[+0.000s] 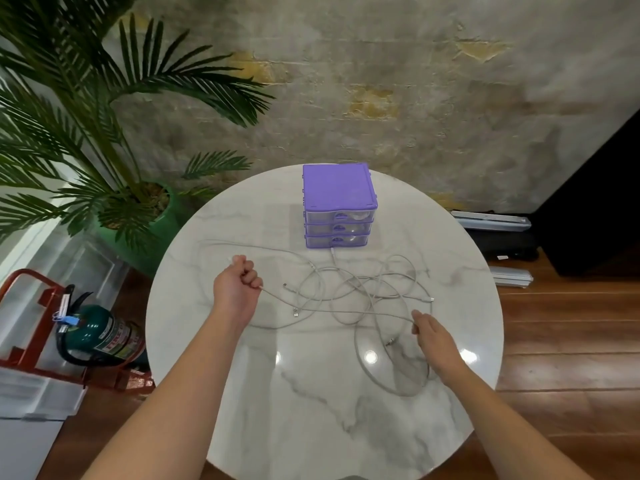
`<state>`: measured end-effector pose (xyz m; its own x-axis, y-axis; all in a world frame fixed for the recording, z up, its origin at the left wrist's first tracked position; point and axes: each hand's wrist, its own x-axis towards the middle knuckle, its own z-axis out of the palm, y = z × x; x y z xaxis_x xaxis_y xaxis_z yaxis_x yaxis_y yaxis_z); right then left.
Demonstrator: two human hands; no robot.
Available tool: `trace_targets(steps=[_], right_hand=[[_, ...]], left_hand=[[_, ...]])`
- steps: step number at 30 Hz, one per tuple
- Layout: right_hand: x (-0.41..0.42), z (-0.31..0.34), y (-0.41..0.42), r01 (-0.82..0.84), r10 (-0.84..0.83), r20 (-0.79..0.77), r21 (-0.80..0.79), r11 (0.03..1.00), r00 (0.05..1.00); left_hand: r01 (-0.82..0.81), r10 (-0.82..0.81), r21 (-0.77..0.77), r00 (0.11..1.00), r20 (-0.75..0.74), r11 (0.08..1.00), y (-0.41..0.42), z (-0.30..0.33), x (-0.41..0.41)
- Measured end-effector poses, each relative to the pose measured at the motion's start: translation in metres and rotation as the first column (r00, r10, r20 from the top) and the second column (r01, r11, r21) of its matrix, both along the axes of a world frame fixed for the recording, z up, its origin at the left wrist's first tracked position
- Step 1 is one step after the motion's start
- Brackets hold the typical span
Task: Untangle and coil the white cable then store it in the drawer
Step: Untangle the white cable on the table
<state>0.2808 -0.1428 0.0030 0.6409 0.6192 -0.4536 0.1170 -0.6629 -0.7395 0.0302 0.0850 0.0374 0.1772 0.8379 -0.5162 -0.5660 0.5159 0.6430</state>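
A tangle of white cable (360, 289) lies in loops across the middle of the round marble table (311, 393). My left hand (239, 284) is a fist closed on one strand, which runs taut to the right. My right hand (431, 336) pinches that same strand at its other end, fingers together, above a large loop. A purple drawer unit (337, 206) with three clear drawers, all closed, stands at the table's far side behind the tangle. Several loose plugs show among the loops.
A potted palm (104, 161) in a green pot stands left of the table. A green fire extinguisher (100, 336) in a red stand sits on the floor at left. Wooden floor and dark furniture (588, 202) lie to the right.
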Motion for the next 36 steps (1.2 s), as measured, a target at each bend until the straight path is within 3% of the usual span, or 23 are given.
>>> trace_targets(steps=[4,6,8,11,14,17,19,21,27,29,34,36], right_hand=[[-0.030,0.018,0.026,-0.122,0.129,-0.036,0.150,0.981,0.991],[-0.042,0.026,0.040,-0.188,0.198,-0.021,0.222,0.957,0.980],[-0.049,0.035,0.051,-0.260,0.264,0.019,0.242,0.935,0.964],[-0.053,0.045,0.060,-0.295,0.297,0.031,0.252,0.922,0.954],[-0.051,0.051,0.067,-0.276,0.274,0.046,0.276,0.921,0.961],[-0.044,0.047,0.063,-0.233,0.220,0.078,0.276,0.933,0.972],[-0.036,0.037,0.053,-0.218,0.199,0.099,0.242,0.945,0.975],[-0.027,0.024,0.039,-0.234,0.211,0.141,0.171,0.957,0.967],[-0.006,-0.003,0.019,-0.207,0.207,0.014,0.044,0.977,0.978],[0.002,0.002,0.021,-0.160,0.160,0.005,0.083,0.984,0.987],[0.030,0.049,0.043,0.035,-0.007,-0.068,0.418,0.908,0.998],[0.039,0.070,0.048,0.002,-0.005,0.005,0.485,0.875,1.000]], left_hand=[[0.293,-0.248,0.112,0.919,-0.308,0.949,-0.023,0.007,0.027],[0.521,-0.361,0.171,0.758,-0.544,0.836,-0.036,0.007,0.039],[0.728,-0.417,0.187,0.561,-0.715,0.659,-0.048,0.007,0.047],[0.884,-0.483,0.113,0.350,-0.802,0.453,-0.061,0.010,0.055],[0.914,-0.420,0.087,0.265,-0.868,0.397,-0.065,0.009,0.062],[0.863,-0.293,0.126,0.299,-0.908,0.490,-0.059,0.009,0.067],[0.765,-0.210,0.192,0.394,-0.895,0.615,-0.049,0.009,0.068],[0.688,-0.150,0.244,0.459,-0.876,0.684,-0.039,0.010,0.065],[0.601,-0.066,0.225,0.423,-0.904,0.767,-0.030,0.002,0.060],[0.577,-0.029,0.238,0.414,-0.910,0.781,-0.033,-0.004,0.061],[0.472,-0.004,0.218,0.425,-0.905,0.854,-0.041,-0.009,0.065],[0.447,-0.012,0.207,0.440,-0.898,0.870,-0.046,-0.007,0.068]])
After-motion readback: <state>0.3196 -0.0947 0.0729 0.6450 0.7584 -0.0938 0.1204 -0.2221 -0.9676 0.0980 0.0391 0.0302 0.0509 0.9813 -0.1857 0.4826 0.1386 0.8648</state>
